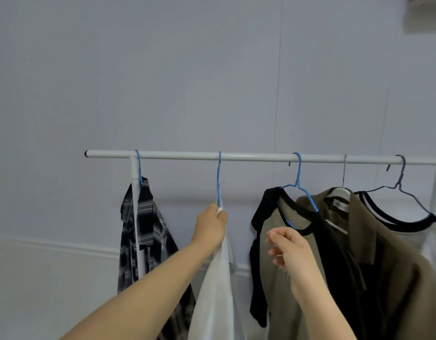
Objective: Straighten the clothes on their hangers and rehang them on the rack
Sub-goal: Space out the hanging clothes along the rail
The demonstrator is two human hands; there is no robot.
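Note:
A white rack bar (pixel 248 157) runs across the view at mid height. A white garment (pixel 218 285) hangs edge-on from a blue hanger (pixel 219 179) hooked on the bar. My left hand (pixel 212 225) is shut on the top of that garment at the hanger's neck. My right hand (pixel 289 249) hovers with curled fingers in front of an olive and black t-shirt (pixel 273 253), which hangs on another blue hanger (pixel 299 187); it holds nothing. A plaid shirt (pixel 145 236) hangs at the left by the rack's post.
To the right hang a brown jacket (pixel 373 241) on a white hanger and a white shirt with black trim (pixel 408 224) on a dark wire hanger. The rack's left post (pixel 136 217) stands behind the plaid shirt. A plain grey wall lies behind.

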